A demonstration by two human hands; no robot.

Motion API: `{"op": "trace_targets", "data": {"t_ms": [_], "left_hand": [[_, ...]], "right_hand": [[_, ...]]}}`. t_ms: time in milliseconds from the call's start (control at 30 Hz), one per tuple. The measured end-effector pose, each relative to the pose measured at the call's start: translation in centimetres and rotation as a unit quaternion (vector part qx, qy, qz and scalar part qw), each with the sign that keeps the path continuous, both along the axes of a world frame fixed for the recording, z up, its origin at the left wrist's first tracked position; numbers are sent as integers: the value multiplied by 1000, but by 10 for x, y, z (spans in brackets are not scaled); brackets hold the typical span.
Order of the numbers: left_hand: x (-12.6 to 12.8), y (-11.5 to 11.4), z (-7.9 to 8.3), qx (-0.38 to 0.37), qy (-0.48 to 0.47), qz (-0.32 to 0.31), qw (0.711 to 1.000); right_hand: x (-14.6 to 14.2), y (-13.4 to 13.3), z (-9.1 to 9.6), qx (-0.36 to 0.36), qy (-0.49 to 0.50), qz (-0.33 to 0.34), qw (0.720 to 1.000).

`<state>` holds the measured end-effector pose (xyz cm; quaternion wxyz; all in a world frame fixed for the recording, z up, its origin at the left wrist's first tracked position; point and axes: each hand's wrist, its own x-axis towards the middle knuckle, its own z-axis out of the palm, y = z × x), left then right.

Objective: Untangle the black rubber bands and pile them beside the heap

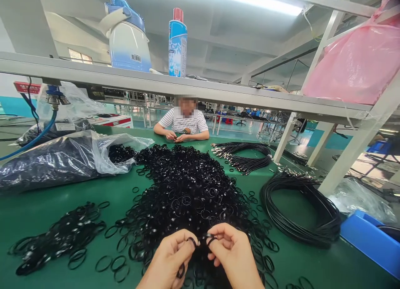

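Green tabletop (31, 210) fills the lower view. Clock centred on the big pile, 12 at the far side.

Main pile (187, 185): loose black rings, long axis about 11 to 5, spreading into strays at its edges.

Clear plastic bag (56, 162) at 10 o'clock, lying on its side, long axis near 9 to 3, mouth facing 3 and close to the pile. Black rings show in the mouth.

Pink bag (353, 68) up at 2; contents cannot be made out.

Cable coil (328, 218) at 3, lying flat. Smaller cable bundle (264, 151) at 2, many ends toward 9.

Small heap (59, 235) of rings at 8, long axis 8 to 2, separate from the main pile.

Blue bin (368, 239) at 4, long axis 10 to 4; something dark inside, unclear.

Left hand (173, 253) and right hand (229, 247) at 6 to 5, over the pile's near end, fingertips close together. Left pinches a black ring (191, 240), another against its lower fingers. Right pinches a second ring (210, 238). Ring tilts unclear.
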<state>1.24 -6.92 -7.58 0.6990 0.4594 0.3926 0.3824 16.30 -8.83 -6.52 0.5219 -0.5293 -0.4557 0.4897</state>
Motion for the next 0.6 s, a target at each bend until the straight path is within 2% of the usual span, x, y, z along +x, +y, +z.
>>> {"op": "trace_targets", "data": {"t_ms": [100,200,367,600], "left_hand": [[2,-3,8,-23,-55,50,997],[4,-7,16,-33,-82,65,994],[4,-8,19,-33,-102,30,994],[3,-5,7,-21,-62,-11,998]], "right_hand": [[-1,1,-1,8,56,4,998],[-2,0,0,15,91,1,996],[-1,-1,6,28,70,4,997],[-2,-2,5,17,48,22,998]]}}
